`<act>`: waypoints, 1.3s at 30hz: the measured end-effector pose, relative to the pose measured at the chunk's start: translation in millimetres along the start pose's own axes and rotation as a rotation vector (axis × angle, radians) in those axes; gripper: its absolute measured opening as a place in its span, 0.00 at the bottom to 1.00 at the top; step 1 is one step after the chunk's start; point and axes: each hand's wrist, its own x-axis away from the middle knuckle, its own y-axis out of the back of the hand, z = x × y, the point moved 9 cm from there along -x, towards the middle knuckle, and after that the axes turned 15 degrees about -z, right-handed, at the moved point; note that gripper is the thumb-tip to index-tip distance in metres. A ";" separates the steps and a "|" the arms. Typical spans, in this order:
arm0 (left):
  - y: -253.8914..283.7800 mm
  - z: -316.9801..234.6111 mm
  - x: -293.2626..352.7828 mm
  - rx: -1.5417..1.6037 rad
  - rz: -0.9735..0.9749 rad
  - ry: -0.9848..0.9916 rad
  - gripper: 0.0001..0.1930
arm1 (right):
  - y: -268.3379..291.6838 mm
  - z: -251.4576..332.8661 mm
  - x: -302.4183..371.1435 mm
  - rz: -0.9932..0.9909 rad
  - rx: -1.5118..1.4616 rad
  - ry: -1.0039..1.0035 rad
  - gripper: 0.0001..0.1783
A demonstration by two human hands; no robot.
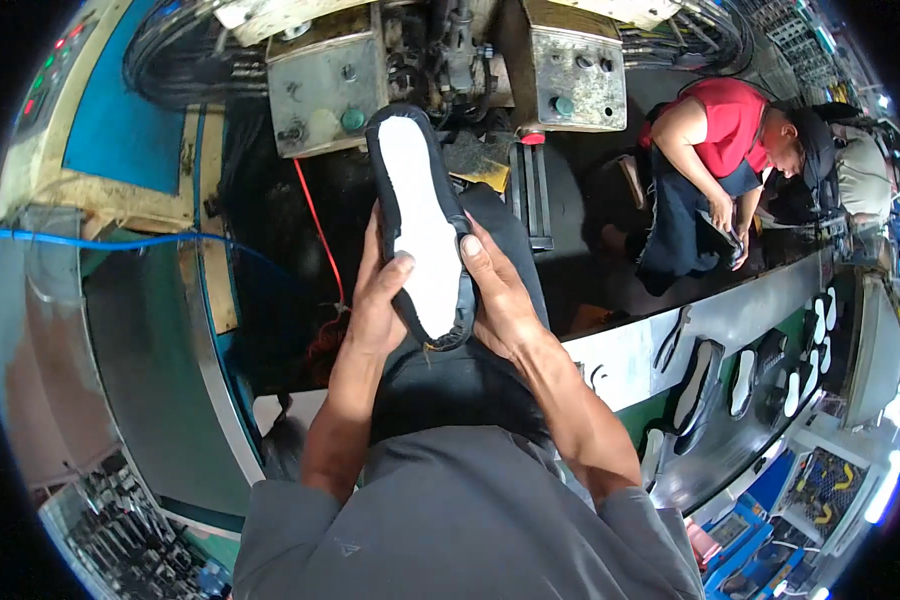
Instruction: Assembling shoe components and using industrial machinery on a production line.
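Observation:
Between my two hands is a black shoe upper [417, 185], its white underside facing up and its long axis running away from me. My left hand [378, 285] grips its left edge near the closer end, the thumb lying on the white bottom. On the other side my right hand [498, 290] clasps the right edge, thumb pressed against the black rim. The fingers of both hands are partly hidden beneath the shoe upper. It is held above my lap, in front of a machine [460, 60].
Metal control boxes [327, 95] with green buttons flank the machine. A conveyor [715, 455] at right carries several shoe uppers [698, 385]; pliers [674, 338] lie at its edge. A co-worker in red [720, 125] bends over at far right. A blue hose [120, 243] crosses the left side.

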 end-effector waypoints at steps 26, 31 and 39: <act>422.1 -178.3 -58.8 -1.374 -0.740 -0.430 0.20 | 213.7 -5.3 82.0 -0.443 0.475 0.110 0.27; 311.2 -85.9 -72.5 -0.639 -0.328 -0.221 0.29 | 364.0 -7.7 154.8 -0.860 1.014 0.374 0.23; 62.4 69.6 -48.9 -0.729 0.036 0.037 0.29 | 640.6 -121.8 529.4 -1.559 1.322 -0.270 0.45</act>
